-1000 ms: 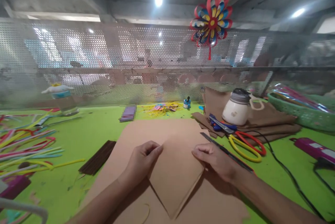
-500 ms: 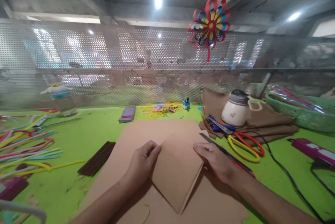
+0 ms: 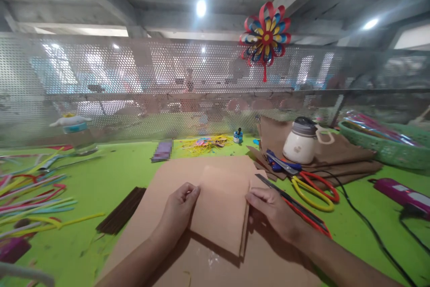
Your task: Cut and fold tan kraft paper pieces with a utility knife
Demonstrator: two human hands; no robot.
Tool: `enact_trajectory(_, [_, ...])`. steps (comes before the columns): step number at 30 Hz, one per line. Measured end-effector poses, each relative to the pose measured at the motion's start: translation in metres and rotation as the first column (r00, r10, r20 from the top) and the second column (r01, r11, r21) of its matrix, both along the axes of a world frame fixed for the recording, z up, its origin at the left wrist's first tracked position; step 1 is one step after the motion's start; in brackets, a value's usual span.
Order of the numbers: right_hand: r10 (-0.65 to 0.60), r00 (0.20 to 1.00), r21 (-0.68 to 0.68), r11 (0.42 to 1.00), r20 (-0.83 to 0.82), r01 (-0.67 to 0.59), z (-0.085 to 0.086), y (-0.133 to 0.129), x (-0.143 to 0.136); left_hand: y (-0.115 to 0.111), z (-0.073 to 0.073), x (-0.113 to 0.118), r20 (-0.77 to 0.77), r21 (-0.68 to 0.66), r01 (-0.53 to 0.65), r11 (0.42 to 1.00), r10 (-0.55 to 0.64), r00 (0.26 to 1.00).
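A folded tan paper piece [image 3: 220, 213] is held up between both hands, over a large tan sheet [image 3: 161, 260] on the green table. My left hand [image 3: 179, 206] pinches its left edge between thumb and fingers. At its right edge, my right hand [image 3: 268, 204] is closed on the paper, the thumb uppermost. The lower right side shows separate layers slightly apart. Scissors with red and yellow handles [image 3: 314, 193] and a dark, red-edged tool [image 3: 302, 211] lie just beyond my right hand.
Brown strips [image 3: 121, 211] and colourful strips [image 3: 36, 206] lie left. At the right are a white jar [image 3: 300, 143] on brown cloth [image 3: 349, 157], a green basket [image 3: 386, 150] and a purple corded tool [image 3: 401, 193]. A perforated screen [image 3: 161, 81] stands behind.
The folded paper has turned between my hands, its lower corner moving up and right, so its bottom edge lies flatter. The view has shifted slightly. Both hands still hold the paper.
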State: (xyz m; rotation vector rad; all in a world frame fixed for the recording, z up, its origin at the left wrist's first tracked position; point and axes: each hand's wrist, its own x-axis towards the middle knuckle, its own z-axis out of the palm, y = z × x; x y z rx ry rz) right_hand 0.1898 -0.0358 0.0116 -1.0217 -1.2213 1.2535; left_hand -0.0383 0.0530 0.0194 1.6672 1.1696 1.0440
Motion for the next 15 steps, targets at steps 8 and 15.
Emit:
enact_trajectory(8, [-0.180,0.981,0.125,0.974,-0.076,0.188,0.010,0.005,0.015,0.007,0.003,-0.008,0.036,0.011,-0.128,0.992,0.128,0.991])
enact_trajectory(15, [-0.409,0.910,0.270,0.885,0.062,0.379,0.037,0.007,0.051,0.010,0.004,-0.010,0.040,0.055,-0.149,0.987,0.147,0.988])
